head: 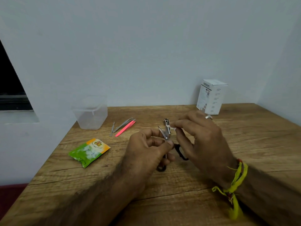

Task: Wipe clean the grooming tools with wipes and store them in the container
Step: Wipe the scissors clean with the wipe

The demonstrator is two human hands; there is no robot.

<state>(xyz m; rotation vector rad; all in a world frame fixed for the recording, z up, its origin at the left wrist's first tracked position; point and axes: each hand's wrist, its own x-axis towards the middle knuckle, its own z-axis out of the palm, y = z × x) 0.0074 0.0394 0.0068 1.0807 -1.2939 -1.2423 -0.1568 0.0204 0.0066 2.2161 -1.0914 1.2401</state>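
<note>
The left hand (pixel 147 150) gripped opened scissors (pixel 166 136); the right hand (pixel 197 136) pinched a wipe (pixel 173 128), best drawn tipward along each blade.

Left hand (pixel 146 149) and right hand (pixel 200 137) close together, fingers curled, pinching.

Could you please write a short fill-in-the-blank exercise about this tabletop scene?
1. The left hand holds small ____ with black handles.
2. The right hand pinches a white ____ against the blades.
3. The clear container has no ____ in it yet.
4. The pink tweezers lie on the ____.

Missing: scissors; wipe; tools; table
</note>
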